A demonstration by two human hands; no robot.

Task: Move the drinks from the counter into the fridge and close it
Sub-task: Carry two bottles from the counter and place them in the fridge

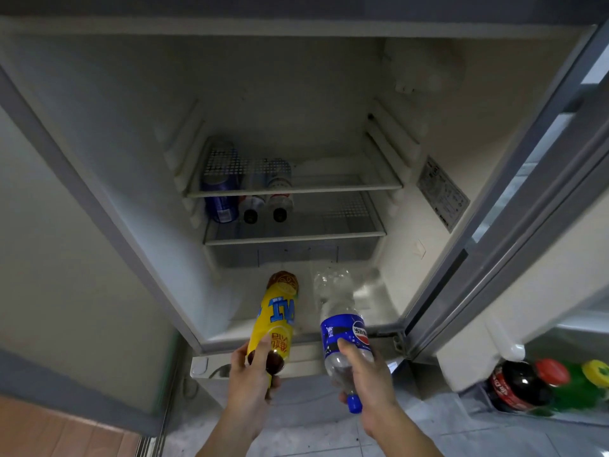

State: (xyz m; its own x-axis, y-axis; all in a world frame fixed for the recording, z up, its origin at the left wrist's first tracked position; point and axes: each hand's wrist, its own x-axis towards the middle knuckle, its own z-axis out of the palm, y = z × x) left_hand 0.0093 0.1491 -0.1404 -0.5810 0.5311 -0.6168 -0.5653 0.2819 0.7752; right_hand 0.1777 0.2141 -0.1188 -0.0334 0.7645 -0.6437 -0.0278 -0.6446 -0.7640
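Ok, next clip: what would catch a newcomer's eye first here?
Two bottles held out toward the open fridge: the left hand grips a yellow-labelled bottle, the right hand a clear bottle with a blue label, both pointing base-first at the lowest level. Next, the can and small bottles on a shelf at the back, and the bright caps in the door rack, lower right.

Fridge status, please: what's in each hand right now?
Left hand grips yellow tea bottle; right hand grips clear Pepsi bottle. Both aimed into open fridge. Nothing blocking.
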